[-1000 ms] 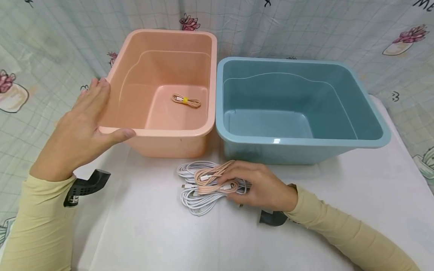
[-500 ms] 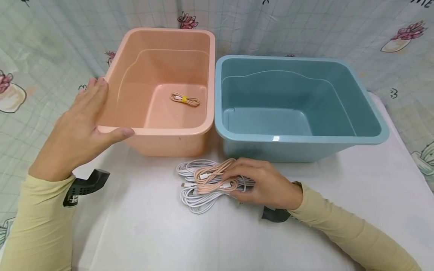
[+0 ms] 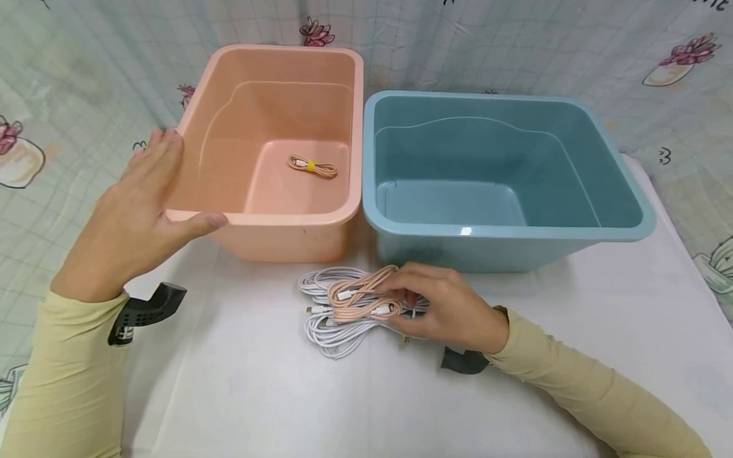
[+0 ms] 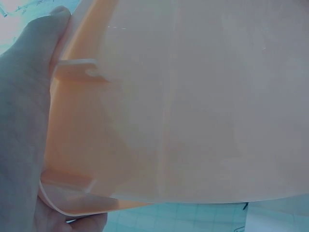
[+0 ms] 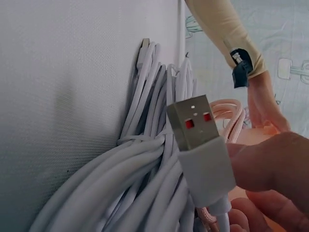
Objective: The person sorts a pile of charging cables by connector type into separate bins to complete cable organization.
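Note:
My right hand (image 3: 443, 305) is at the right end of a peach charging cable (image 3: 356, 313), its fingers and thumb curled around that end. This coiled cable lies on top of coiled white cables (image 3: 326, 280) on the table. In the right wrist view a white USB plug (image 5: 205, 164) stands close in front of the thumb, beside thick white cable loops (image 5: 120, 166). My left hand (image 3: 128, 219) rests at the near left corner of a peach bin (image 3: 275, 245), thumb along the front rim and straight fingers along the left side.
A peach cable with a yellow tie (image 3: 326, 170) lies on the floor of the peach bin. A blue bin (image 3: 458, 251) stands right beside it, behind the cable pile. A patterned curtain (image 3: 515, 44) hangs behind both bins, and a white cloth (image 3: 275, 394) covers the table.
My right hand has shifted slightly to the right, and its fingers have bent more over the end of the peach cable. The left hand stays on the bin.

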`<move>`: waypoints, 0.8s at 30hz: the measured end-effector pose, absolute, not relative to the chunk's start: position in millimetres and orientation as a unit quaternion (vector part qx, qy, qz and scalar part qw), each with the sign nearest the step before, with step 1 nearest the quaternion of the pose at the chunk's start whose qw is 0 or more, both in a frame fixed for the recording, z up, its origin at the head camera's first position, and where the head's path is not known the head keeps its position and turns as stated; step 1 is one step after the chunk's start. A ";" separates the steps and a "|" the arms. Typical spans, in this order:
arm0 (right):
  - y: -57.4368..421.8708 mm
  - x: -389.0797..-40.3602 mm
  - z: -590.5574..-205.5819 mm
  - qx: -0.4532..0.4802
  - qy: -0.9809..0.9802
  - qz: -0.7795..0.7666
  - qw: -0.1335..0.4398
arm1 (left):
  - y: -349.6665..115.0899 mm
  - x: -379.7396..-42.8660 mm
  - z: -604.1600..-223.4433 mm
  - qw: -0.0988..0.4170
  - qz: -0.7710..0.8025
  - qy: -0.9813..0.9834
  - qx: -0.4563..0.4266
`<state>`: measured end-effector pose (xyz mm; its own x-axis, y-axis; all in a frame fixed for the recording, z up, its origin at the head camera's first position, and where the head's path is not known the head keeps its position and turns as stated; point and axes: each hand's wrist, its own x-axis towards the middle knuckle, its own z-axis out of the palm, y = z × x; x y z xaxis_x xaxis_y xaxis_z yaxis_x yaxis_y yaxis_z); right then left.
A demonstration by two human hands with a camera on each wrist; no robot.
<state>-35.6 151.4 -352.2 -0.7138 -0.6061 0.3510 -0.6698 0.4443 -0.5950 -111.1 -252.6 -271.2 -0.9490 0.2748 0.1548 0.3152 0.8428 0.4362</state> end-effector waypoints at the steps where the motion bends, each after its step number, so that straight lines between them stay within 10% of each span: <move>1: 151.2 -35.5 -352.1 0.371 -0.852 0.368 0.039 | -252.6 -111.2 -271.4 0.044 -0.235 -0.959 -0.155; 24: 148.7 -36.7 -354.2 0.324 -0.871 0.368 -0.033 | -252.9 -113.3 -273.3 0.042 -0.243 -0.958 -0.143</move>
<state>-36.7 148.7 -354.2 -0.7873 -0.5895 0.1808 -0.5405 0.5187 -0.6624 -113.3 -252.9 -273.3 -0.9557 0.2535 0.1497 0.2943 0.8407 0.4546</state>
